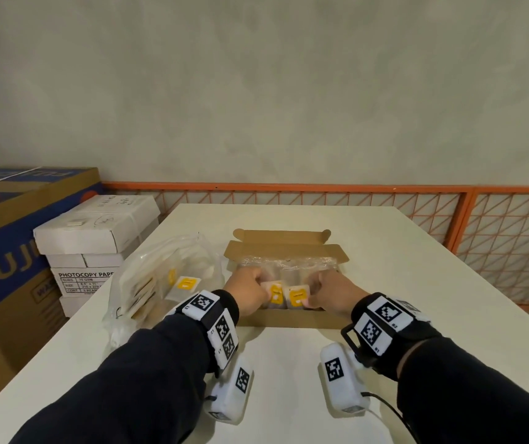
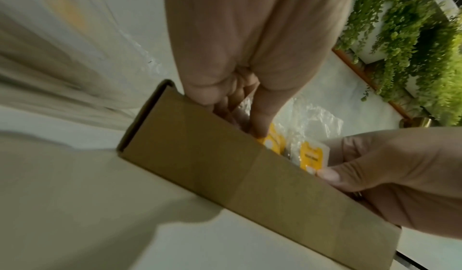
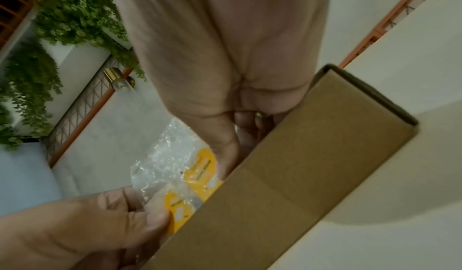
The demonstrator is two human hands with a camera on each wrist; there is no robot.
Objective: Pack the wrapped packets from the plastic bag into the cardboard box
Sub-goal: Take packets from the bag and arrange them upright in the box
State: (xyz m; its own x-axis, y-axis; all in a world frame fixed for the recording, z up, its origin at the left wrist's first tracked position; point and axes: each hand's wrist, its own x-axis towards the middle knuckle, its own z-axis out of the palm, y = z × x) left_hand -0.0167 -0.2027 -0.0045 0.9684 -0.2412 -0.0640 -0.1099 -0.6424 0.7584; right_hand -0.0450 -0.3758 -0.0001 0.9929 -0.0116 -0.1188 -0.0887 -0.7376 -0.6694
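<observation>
An open brown cardboard box (image 1: 288, 319) sits mid-table with its lid folded back and clear-wrapped packets inside. My left hand (image 1: 261, 288) pinches one wrapped packet with a yellow label (image 1: 276, 294) just above the box's near side. My right hand (image 1: 312, 293) pinches a second yellow-labelled packet (image 1: 296, 297) right beside it. In the left wrist view, the left thumb (image 2: 260, 122) presses on its packet (image 2: 273, 141) behind the box wall (image 2: 212, 165). The right wrist view shows the right-hand packet (image 3: 202, 168) at the box wall (image 3: 300, 165). Left of the box lies the plastic bag (image 1: 160, 270) with more packets.
The white table (image 1: 416, 299) has bare surface to the right of the box and in front of it. Left of the table stand stacked white photocopy-paper cartons (image 1: 96, 238) and a large brown and blue carton (image 1: 7, 238). An orange mesh fence (image 1: 480, 219) runs behind.
</observation>
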